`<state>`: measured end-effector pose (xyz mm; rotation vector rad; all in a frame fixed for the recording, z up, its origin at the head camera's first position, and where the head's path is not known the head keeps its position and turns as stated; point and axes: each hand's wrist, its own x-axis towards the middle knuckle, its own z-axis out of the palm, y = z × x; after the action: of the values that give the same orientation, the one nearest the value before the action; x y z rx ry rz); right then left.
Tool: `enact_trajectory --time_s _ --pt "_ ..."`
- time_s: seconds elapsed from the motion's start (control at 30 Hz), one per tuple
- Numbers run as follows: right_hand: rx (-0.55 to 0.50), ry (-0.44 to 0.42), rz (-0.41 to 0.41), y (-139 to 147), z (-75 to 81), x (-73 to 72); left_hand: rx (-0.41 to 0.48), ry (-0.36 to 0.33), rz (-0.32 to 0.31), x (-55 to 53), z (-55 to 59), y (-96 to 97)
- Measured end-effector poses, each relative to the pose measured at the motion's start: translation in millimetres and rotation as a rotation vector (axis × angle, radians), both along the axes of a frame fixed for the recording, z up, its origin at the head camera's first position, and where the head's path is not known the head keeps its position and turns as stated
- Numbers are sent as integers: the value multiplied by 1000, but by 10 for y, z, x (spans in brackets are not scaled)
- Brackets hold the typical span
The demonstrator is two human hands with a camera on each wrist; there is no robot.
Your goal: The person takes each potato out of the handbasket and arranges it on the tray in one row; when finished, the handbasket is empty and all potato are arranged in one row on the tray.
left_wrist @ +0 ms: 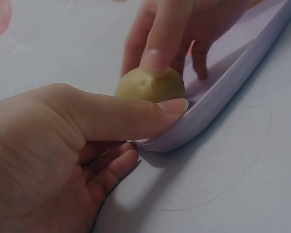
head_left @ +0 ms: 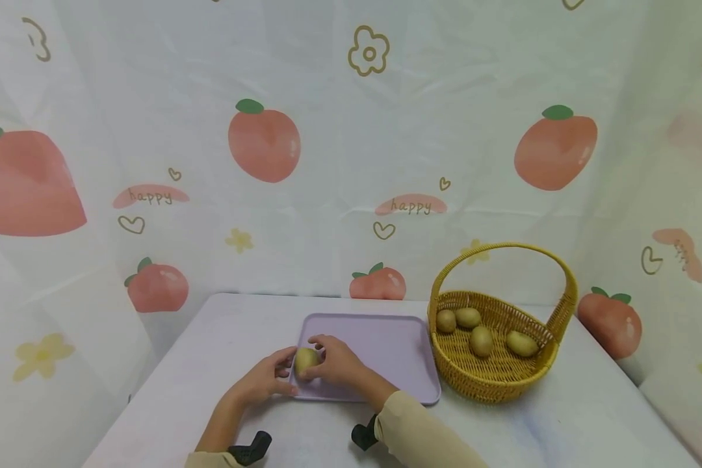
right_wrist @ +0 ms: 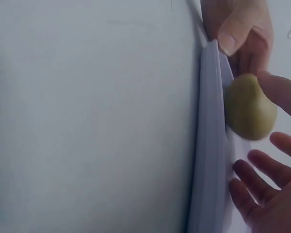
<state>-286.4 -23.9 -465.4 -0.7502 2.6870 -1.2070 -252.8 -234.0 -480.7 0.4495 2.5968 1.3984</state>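
A yellow-brown potato point(head_left: 307, 363) stands at the left end of a lilac tray point(head_left: 380, 351). My right hand point(head_left: 336, 363) reaches across the tray and holds the potato, thumb on its near side. In the right wrist view the other right fingers are spread beside the potato point(right_wrist: 250, 108). My left hand point(head_left: 263, 377) is at the tray's near left corner, thumb and fingers apart. Its straight thumb lies along the rim in the left wrist view, crossing in front of the potato point(left_wrist: 148, 86), while the other fingers bend below it outside the tray.
Right of the tray stands a yellow wicker basket point(head_left: 485, 389) with a tall arched handle and several potatoes point(head_left: 481, 341) inside. A white cloth covers the table point(head_left: 234, 331). Behind it hangs a white curtain point(head_left: 316, 247) printed with fruit and hearts.
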Motion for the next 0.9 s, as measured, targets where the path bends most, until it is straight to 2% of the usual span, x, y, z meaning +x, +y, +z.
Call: enact_trajectory --time_s 0.2,0.33,0.67,0.9 --pt "-52 -23 -16 250 -73 11 -4 2 -5 -17 -12 3" --pt "-68 -8 -9 435 -21 77 3 2 -2 -24 -20 8" --pt "-26 126 39 1068 302 290 -3 -1 -3 -22 -17 3" --pt "-38 309 14 1638 627 324 -9 6 -9 -32 -26 -10"
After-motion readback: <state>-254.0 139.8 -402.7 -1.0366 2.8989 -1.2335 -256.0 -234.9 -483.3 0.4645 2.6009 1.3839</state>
